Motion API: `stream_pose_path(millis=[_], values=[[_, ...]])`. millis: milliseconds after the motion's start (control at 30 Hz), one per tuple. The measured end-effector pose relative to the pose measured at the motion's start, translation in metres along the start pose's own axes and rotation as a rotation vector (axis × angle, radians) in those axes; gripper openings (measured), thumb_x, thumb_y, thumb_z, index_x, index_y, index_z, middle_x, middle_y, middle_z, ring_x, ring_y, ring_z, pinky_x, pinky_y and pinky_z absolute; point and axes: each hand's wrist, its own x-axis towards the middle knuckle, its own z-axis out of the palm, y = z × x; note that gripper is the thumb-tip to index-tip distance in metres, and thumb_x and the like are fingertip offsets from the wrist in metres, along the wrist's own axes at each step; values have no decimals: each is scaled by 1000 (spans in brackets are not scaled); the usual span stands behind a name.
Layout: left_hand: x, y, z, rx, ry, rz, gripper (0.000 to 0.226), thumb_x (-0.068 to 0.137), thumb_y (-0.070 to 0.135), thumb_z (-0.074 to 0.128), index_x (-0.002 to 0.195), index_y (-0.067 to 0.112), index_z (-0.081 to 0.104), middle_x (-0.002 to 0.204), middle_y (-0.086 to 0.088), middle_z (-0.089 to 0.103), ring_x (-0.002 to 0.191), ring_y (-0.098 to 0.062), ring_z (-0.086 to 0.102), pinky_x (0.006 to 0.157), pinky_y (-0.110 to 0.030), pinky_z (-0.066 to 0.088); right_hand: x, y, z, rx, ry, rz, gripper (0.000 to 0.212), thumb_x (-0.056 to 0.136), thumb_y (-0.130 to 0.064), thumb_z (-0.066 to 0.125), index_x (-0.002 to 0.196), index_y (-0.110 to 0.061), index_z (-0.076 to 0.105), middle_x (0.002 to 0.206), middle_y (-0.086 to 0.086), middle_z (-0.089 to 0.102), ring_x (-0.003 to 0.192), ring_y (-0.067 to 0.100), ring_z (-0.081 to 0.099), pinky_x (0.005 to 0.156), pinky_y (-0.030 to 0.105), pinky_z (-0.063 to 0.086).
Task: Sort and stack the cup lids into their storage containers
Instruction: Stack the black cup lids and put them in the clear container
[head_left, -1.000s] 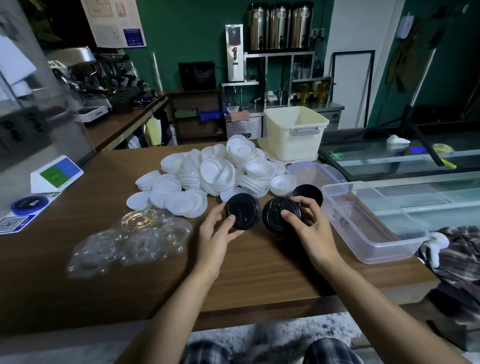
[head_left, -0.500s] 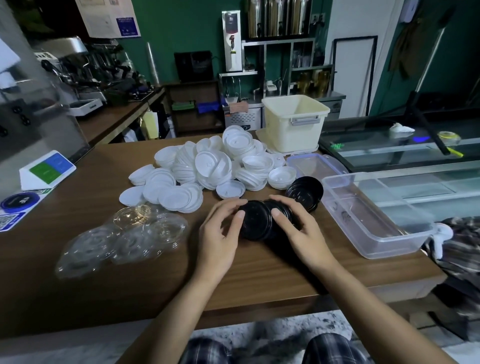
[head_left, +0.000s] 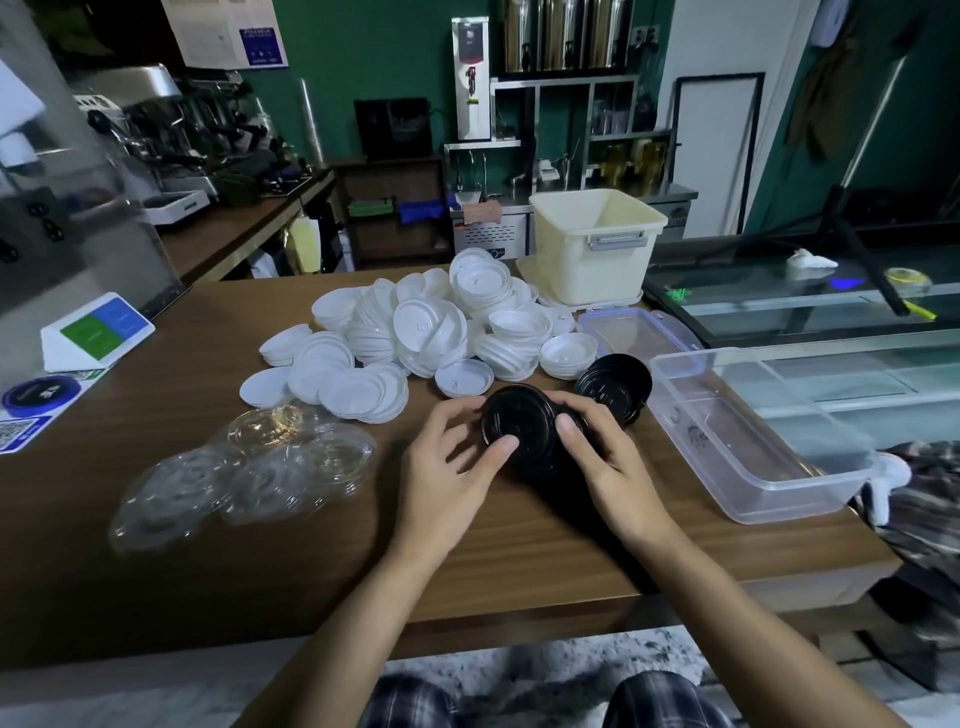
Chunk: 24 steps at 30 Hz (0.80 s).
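both hands grip the black lids (head_left: 517, 423), flat face up.

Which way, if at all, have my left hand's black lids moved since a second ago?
Yes. Against the lone white lid, the black lids shifted right, meeting those in the right hand.

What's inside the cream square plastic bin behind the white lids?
Only bare inner walls of the cream square plastic bin show; nothing rises above the rim. Its front wall hides the bottom.
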Motion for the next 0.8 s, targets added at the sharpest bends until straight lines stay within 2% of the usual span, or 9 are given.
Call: stream_pose_path(millis=[67,167,300,400,467,567,667,733,800], values=[[0,0,0,-5,12,34,37,89,-3,77,122,11,65,118,-1,75,116,-18,71,103,-32,56,0,0,0,32,-9,15,29,106,-37,55,131,-33,69,130,-13,68,134,10,56,122,44,38],[-1,1,-1,64,-25,119,36,95,-4,71,128,10,68,127,2,71,124,-18,67,105,-29,53,0,1,-1,91,-27,59,31,105,-41,51,129,-36,69,134,-5,66,136,15,56,123,51,36],[-3,2,1,296,-113,258,39,99,6,69,135,20,69,133,14,62,128,-21,61,94,-29,56,0,0,-2,127,-51,93,33,107,-43,45,129,-37,69,136,-1,66,136,17,57,123,53,35],[-2,-1,3,351,-118,330,42,97,4,71,136,20,69,130,7,60,121,-20,63,99,-33,54,-1,-2,-2,149,-53,111,34,106,-47,46,129,-36,70,137,-3,65,136,15,57,124,51,35],[-1,-3,2,379,-129,361,44,96,5,73,137,20,68,129,3,60,119,-21,64,98,-34,55,-2,-2,-3,141,-70,99,34,102,-49,54,129,-34,68,137,-1,66,135,16,58,122,48,37],[-2,-2,2,308,-139,228,54,94,11,76,145,21,61,132,7,63,125,-16,63,96,-23,54,-3,-1,-4,123,-64,72,35,96,-32,73,129,-24,65,131,4,68,125,17,64,111,35,47],[-1,-3,3,183,-178,1,55,94,20,76,146,25,57,133,14,67,129,-1,60,100,-15,48,-3,-3,-5,165,-53,59,31,98,-9,73,127,-14,64,120,2,74,114,13,68,99,20,48],[2,-2,2,178,-230,-58,49,96,25,73,143,25,60,133,18,68,128,6,58,100,-12,44,-3,-4,-6,187,-51,54,31,96,-12,73,126,-13,65,117,2,74,114,14,68,100,20,49],[5,0,1,142,-254,-88,43,96,24,74,138,23,65,130,19,70,124,6,61,98,-10,45,-3,-4,-7,188,-47,56,33,95,-17,74,127,-13,65,118,2,74,116,17,68,102,24,50]])
